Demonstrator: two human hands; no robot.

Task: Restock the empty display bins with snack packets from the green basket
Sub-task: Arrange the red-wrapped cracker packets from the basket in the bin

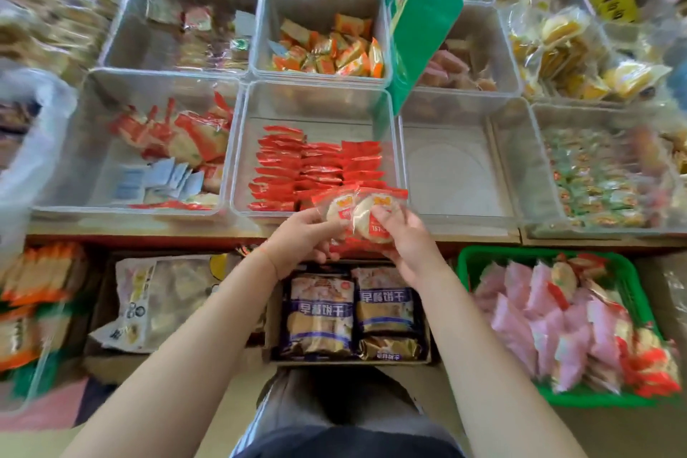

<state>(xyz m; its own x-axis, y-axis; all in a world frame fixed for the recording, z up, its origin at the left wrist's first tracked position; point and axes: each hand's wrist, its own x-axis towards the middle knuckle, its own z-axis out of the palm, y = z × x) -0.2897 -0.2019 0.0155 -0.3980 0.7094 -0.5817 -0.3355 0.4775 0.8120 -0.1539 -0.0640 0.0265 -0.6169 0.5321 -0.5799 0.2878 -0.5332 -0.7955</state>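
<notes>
Shop shelf of clear bins (316, 156). Left hand (303, 238) and right hand (403, 240) both pinch red-edged cracker packets (358, 214) at the front rim of the middle bin, grips curled tight. Green basket (557, 323) lower right, full of packets.

open-topped empty bin (451, 167) right of packed red-packet bin (316, 167), green sign (416, 11) overhanging

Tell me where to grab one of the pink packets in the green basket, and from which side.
Pinch a pink packet by its upturned top edge, coming straight down from above. The packets stand loosely on edge, packed side by side inside the green basket, so its walls and the neighbours block the sides; only the thin crimped tops stick up free.
</notes>
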